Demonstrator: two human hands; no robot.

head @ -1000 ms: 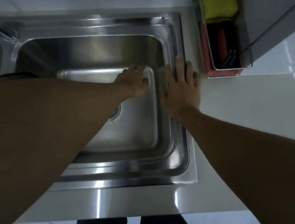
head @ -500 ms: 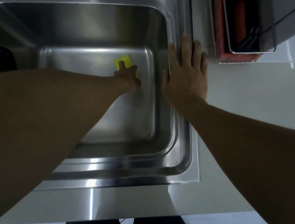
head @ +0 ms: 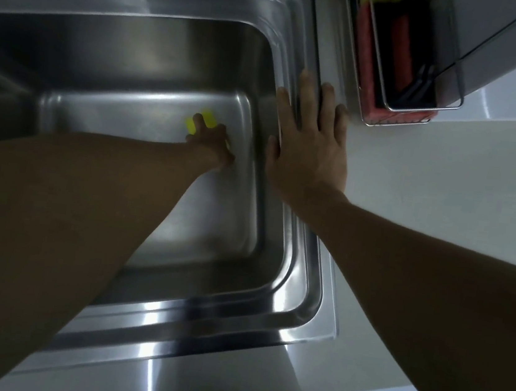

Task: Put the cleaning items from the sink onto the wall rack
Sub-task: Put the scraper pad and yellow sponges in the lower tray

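Sink (head: 297, 284) open above; right hand (head: 307, 149) across rim (toward rack (head: 399, 115)).

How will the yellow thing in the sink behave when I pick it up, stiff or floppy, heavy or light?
Probably light: the yellow item is small, mostly covered by the left hand. It looks like a sponge or cloth, so likely soft rather than stiff, though blur hides its texture. Lying flat on the sink floor, it should not roll.

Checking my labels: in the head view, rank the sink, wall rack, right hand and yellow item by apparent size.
1. Sink
2. Wall rack and right hand, too alike to rank
3. Smallest, the yellow item, mostly hidden under the left hand
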